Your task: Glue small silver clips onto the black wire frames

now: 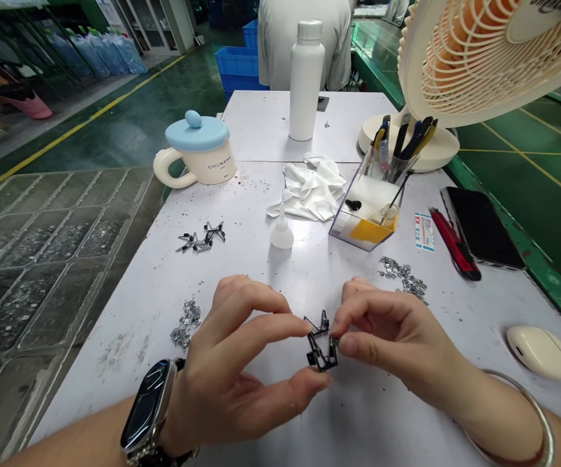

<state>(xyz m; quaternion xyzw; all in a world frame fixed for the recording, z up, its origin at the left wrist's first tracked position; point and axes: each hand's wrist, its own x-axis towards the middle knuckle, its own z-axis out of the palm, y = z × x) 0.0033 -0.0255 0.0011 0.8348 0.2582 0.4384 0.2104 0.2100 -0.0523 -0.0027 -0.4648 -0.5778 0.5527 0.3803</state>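
Observation:
Between my two hands is a small black angular frame part (323, 344). My left hand (246, 350), with a watch on its wrist, grips it between index finger and thumb. From the other side, the thumb and index finger of my right hand (387, 331) pinch at its right edge; whether a smaller piece sits between those fingertips is hidden. A pile of small metal pieces (186, 323) lies just left of my left hand. Beyond my right hand is another pile of small metal pieces (403, 277). Several similar black frame parts (202, 239) lie farther back on the left.
Behind my hands stand a white dropper bottle (281, 233), a crumpled white cloth (312, 188) and a clear tool holder (368, 207). A lidded mug (202, 152), white bottle (306, 84) and fan (494, 58) are farther back. At right lie a red cutter (454, 243), phone (482, 227) and cream case (543, 351).

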